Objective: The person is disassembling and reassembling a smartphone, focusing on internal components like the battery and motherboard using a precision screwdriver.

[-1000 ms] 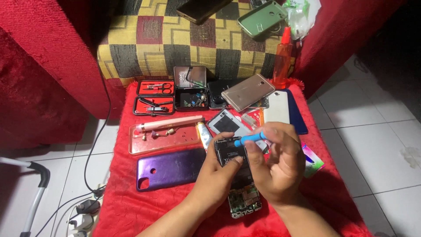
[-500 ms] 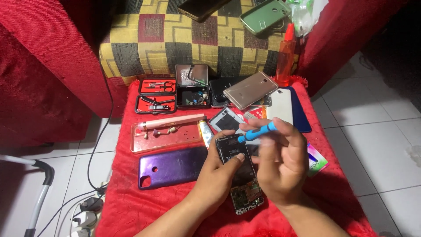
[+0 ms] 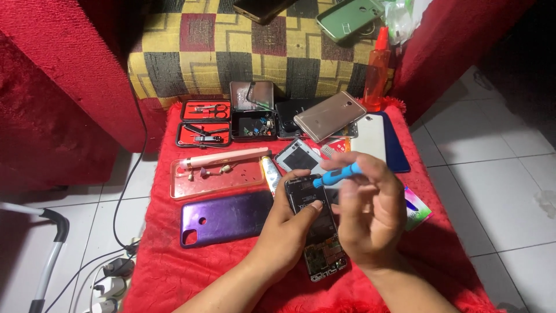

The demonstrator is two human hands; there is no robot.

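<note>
Just below the centre of the frame, the left hand (image 3: 289, 217) is cradling an opened smartphone (image 3: 315, 232) from underneath and along its left edge, thumb pressed on the exposed inside, apparently to steady the body and tilt it up toward the camera so the circuit boards stay in plain sight. The right hand (image 3: 370, 214) is closing its fingers around a small blue screwdriver (image 3: 339, 175), pinching it near the top of the phone with the tip aimed down and left at the upper part of the board; held that short, it looks suited to fine turning. The phone's lower end is hovering just over the red cloth (image 3: 191, 272) that is covering the worktop, probably there to stop small parts rolling away. To the left of the hands, a purple back cover (image 3: 223, 217) is lying face down, well out of the way. Above it, a clear pink tray (image 3: 217, 177) is carrying a pink pen-like tool and a few small pieces, within easy reach. In the upper middle, an open red tool case (image 3: 205, 122) and a small parts tin (image 3: 253, 116) are standing side by side, with a gold phone (image 3: 330, 116) and a white back cover (image 3: 369, 136) piled to their right. An orange spray bottle (image 3: 377, 69) is standing upright at the far right edge, against the checkered cushion (image 3: 255, 52).
</note>
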